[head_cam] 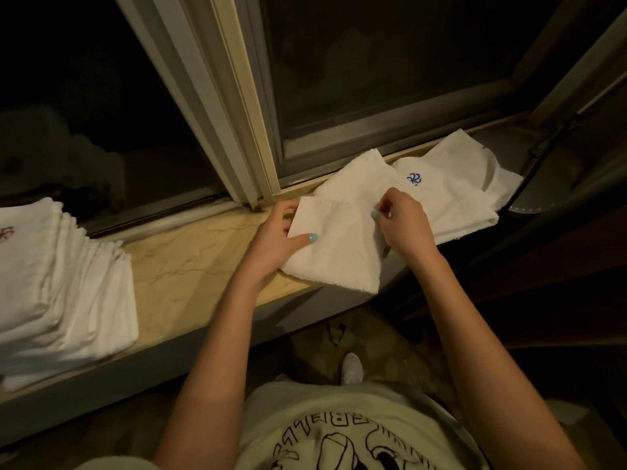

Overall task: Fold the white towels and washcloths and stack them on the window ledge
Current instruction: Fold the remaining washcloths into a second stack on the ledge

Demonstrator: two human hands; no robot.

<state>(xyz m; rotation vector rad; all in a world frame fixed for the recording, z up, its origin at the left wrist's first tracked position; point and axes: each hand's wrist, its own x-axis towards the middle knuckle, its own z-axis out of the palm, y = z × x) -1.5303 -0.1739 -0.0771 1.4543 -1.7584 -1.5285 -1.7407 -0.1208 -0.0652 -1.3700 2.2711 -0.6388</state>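
Observation:
A small white washcloth [336, 252] lies partly folded on the marble window ledge [190, 266], its near corner hanging over the front edge. My left hand [276, 235] grips its left edge, thumb on top and fingers underneath. My right hand [402, 222] pinches a fold of the cloth near its right side. Behind it lies a loose white towel [451, 184] with a blue embroidered emblem. A tall stack of folded white towels [57, 283] sits at the left end of the ledge.
Dark window glass and a metal frame [237, 130] rise right behind the ledge. A dark curtain or furniture edge [556, 184] borders the right end. Below the ledge I see a patterned floor and one white shoe [351, 368].

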